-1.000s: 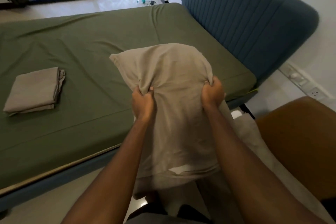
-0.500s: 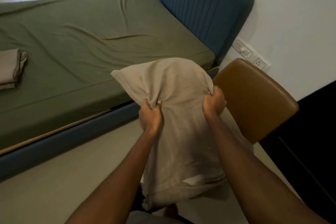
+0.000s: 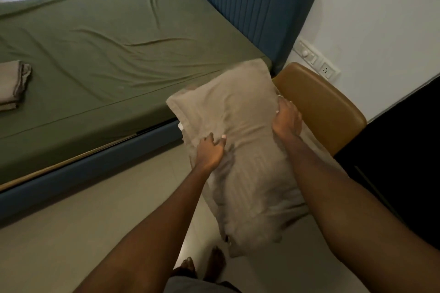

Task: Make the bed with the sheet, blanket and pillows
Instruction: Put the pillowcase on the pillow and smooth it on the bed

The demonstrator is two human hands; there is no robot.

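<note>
A pillow in a beige striped pillowcase (image 3: 245,150) hangs upright in front of me, over the floor between the bed and a brown chair. My left hand (image 3: 210,151) grips its left side, fingers and thumb dug into the fabric. My right hand (image 3: 287,119) curls round the pillow's right edge, near the top. The bed's green fitted sheet (image 3: 114,54) lies stretched over the mattress with a few creases. A folded beige cloth (image 3: 12,85) rests on the sheet at the far left, partly cut off by the frame.
The blue padded headboard (image 3: 250,7) stands against the white wall. The brown chair (image 3: 321,107) sits right behind the pillow, below wall sockets (image 3: 316,62). Dark furniture (image 3: 404,150) fills the right side. My bare feet (image 3: 202,266) stand on the pale tiled floor.
The pillow has swung right and tilted toward the chair. Both hands have loosened from bunched fistfuls of fabric and now hold its sides. The view has turned right.
</note>
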